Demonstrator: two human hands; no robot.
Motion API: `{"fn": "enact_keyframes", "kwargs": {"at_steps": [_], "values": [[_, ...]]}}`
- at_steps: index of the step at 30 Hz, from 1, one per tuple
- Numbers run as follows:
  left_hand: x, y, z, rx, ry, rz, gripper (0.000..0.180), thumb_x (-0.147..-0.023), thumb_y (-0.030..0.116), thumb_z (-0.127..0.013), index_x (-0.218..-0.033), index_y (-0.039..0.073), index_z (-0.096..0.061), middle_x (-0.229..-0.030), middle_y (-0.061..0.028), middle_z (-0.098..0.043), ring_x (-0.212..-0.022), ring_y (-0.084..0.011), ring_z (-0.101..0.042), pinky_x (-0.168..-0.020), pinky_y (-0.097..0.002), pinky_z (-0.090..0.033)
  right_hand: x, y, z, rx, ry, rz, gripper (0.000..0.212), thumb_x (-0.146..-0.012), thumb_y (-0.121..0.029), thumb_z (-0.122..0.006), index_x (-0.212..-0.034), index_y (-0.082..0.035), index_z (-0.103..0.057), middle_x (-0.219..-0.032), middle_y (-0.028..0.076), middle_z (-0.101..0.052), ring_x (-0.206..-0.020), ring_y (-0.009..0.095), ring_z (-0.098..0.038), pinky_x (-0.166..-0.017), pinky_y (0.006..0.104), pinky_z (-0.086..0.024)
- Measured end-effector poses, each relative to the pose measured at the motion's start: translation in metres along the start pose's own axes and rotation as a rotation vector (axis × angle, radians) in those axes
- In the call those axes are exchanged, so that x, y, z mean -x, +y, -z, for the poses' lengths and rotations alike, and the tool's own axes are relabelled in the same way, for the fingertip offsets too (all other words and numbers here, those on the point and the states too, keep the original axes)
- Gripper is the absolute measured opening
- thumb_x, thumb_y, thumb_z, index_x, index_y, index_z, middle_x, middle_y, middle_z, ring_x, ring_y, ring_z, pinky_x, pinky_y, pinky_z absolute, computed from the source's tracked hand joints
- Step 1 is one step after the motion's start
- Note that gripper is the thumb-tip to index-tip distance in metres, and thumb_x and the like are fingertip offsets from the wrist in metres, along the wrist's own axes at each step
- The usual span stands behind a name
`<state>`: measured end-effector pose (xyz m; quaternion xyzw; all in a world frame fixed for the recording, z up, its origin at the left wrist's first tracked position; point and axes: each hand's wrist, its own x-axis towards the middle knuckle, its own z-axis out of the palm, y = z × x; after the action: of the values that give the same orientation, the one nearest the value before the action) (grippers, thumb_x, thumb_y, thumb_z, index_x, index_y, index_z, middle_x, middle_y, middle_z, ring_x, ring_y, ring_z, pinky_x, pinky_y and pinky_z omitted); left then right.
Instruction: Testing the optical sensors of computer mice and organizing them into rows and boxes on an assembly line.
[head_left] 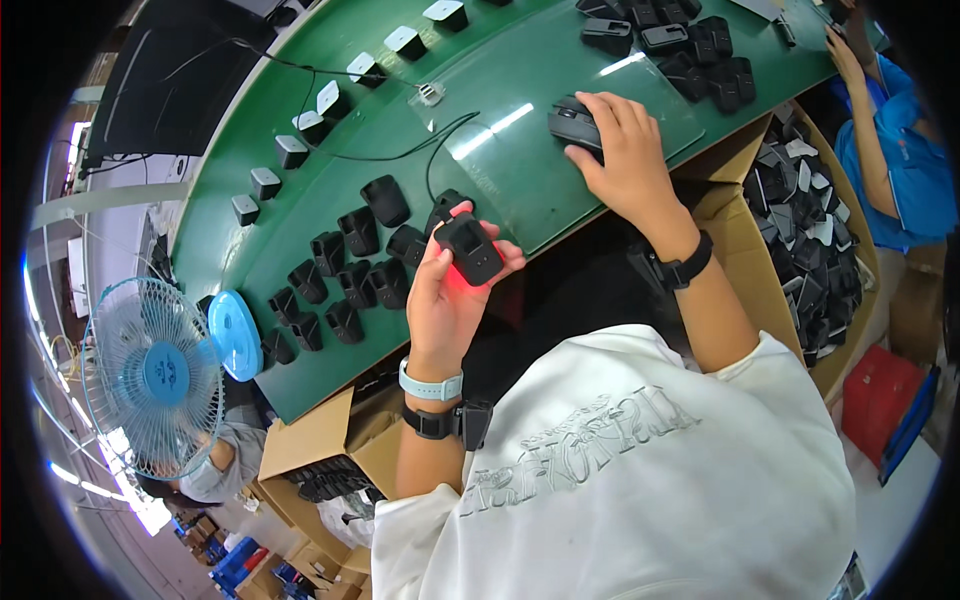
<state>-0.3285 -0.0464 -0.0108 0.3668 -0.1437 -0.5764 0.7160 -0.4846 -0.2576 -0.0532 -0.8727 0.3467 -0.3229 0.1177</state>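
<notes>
My left hand [447, 310] grips a small black plastic housing [470, 250] with a recessed face, held up over the table's near edge. Red light glows on the fingers and palm around it. Right behind it a black cable [432, 165] runs down to a dark object partly hidden by the hand; I cannot make out its kind. Farther right, my right hand [630, 150] has its thumb and fingers around another black housing [574, 125] lying on the clear sheet [530, 180]. Several similar black housings [357, 232] stand in loose rows left of my left hand.
A row of white-topped black blocks [367, 70] lines the far side of the green table [260, 310]. More housings [690, 50] pile up at the far right. Open cartons [745, 235] flank me. A blue fan [165, 372] stands left; a co-worker's arm [870, 130] reaches in at right.
</notes>
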Motion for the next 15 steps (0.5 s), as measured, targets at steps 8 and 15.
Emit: {"fn": "enact_keyframes", "kwargs": {"at_steps": [8, 15], "values": [[0.000, -0.010, -0.007, -0.206, 0.175, -0.116, 0.050, -0.102, 0.016, -0.060, -0.146, 0.000, -0.041, -0.138, -0.0127, -0.055, -0.126, -0.0293, -0.057, -0.110, -0.0442, -0.045, 0.028, -0.106, 0.009, -1.386, -0.161, -0.466, 0.051, -0.098, -0.017, -0.065, -0.142, -0.003, -0.044, -0.129, 0.012, -0.054, -0.117, 0.017, -0.054, -0.101, 0.0315, -0.045], [0.018, -0.011, 0.011, -0.148, 0.160, -0.082, 0.064, -0.093, 0.011, -0.072, -0.146, 0.001, -0.038, -0.141, -0.0118, -0.052, -0.131, -0.0277, -0.052, -0.113, -0.0424, -0.042, 0.035, -0.118, 0.008, -1.250, -0.165, -0.311, 0.060, -0.091, -0.017, -0.070, -0.141, -0.001, -0.040, -0.132, 0.020, -0.044, -0.122, 0.033, -0.049, -0.107, 0.0414, -0.040]]}}
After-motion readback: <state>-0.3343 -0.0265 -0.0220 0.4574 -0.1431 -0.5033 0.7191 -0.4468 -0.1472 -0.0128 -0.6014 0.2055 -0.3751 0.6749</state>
